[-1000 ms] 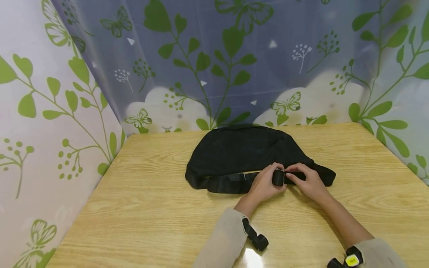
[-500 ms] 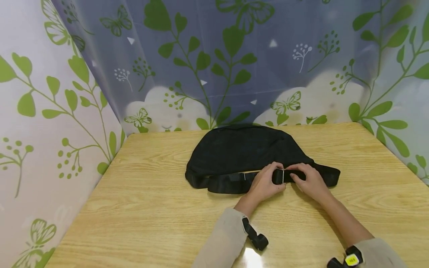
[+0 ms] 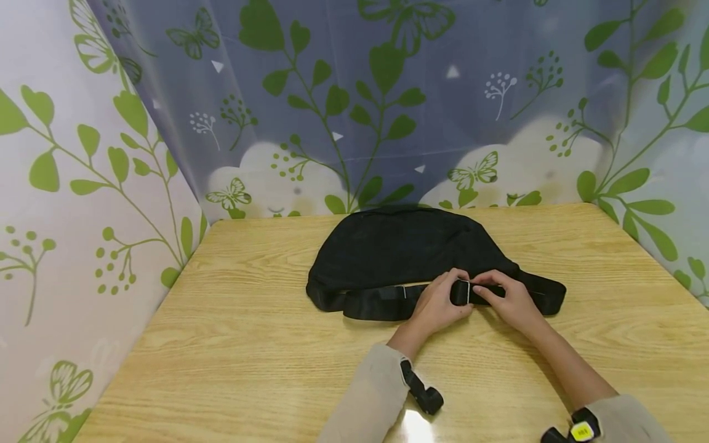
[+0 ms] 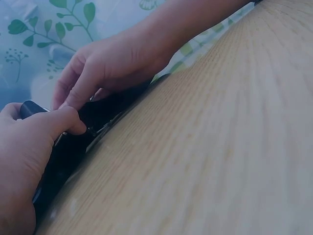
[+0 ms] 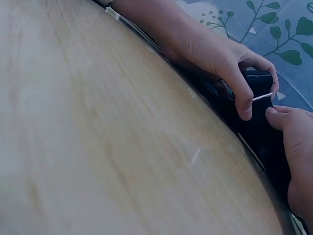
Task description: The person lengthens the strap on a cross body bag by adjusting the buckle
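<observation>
A light wooden table [image 3: 232, 344] stands before leaf-printed curtains. A black waist bag [image 3: 404, 249] lies at its centre. The left hand [image 3: 437, 304] and right hand [image 3: 509, 301] each pinch the strap buckle [image 3: 460, 292]. Since a second ago the strap's right end has slid outward, perhaps lengthening.

curtained recording booth, leaf-print curtains [image 3: 354, 104], wooden table [image 3: 249, 344]
</observation>
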Demonstrator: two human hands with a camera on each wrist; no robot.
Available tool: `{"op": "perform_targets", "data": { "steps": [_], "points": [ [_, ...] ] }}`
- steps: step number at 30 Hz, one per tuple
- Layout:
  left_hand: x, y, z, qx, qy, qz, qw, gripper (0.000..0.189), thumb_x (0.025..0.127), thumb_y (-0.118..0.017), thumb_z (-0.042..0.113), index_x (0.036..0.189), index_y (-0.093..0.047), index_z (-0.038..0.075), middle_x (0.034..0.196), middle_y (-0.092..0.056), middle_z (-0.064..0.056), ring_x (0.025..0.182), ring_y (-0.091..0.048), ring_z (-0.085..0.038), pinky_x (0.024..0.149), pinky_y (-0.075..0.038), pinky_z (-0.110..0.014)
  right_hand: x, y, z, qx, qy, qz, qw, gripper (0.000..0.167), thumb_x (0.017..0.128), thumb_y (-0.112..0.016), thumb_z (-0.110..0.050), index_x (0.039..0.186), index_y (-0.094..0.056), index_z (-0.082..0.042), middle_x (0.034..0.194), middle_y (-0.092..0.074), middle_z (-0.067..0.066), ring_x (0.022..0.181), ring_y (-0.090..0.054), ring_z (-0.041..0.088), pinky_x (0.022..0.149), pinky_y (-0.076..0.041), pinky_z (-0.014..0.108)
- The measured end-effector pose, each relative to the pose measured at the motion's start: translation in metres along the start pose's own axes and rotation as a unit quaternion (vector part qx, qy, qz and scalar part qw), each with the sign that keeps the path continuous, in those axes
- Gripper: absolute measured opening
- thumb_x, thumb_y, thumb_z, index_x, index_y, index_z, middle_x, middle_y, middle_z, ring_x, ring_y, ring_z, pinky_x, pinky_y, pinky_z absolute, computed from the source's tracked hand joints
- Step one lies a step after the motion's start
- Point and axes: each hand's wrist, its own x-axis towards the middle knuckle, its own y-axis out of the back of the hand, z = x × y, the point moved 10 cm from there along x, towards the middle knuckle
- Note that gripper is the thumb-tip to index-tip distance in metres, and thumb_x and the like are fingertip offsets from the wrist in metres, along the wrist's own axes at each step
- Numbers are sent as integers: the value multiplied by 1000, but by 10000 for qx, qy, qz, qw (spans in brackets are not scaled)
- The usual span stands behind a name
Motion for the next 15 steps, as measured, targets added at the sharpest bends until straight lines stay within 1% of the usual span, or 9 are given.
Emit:
{"op": "perform_targets", "data": {
  "steps": [6,9,15],
  "points": [
    [0,0,1,80,-29,-3,10000,47,75,-75,22,114,-50,22,93,-52,6,73,-45,-5,58,-35,-14,0,0,-1,-79,65,16,9999,10,85,-64,-4,94,-64,-5,89,-64,3,86,-55,8,77,-41,22],
    [0,1,2,107,-30,-14,9999,47,75,-75,23,114,-50,22,93,-52,6,73,-45,-6,59,-36,-14,1,0,-1,-237,130,29,9996,10,84,-64,-2,94,-63,-5,88,-63,3,86,-55,8,77,-41,22],
    [0,1,2,159,21,-4,9999,47,75,-76,24,114,-50,23,92,-52,6,74,-46,-6,60,-36,-15,2,1,0,-551,276,143,9980,11,81,-66,0,91,-64,-4,85,-62,3,84,-51,14,74,-40,26]
  ]
}}
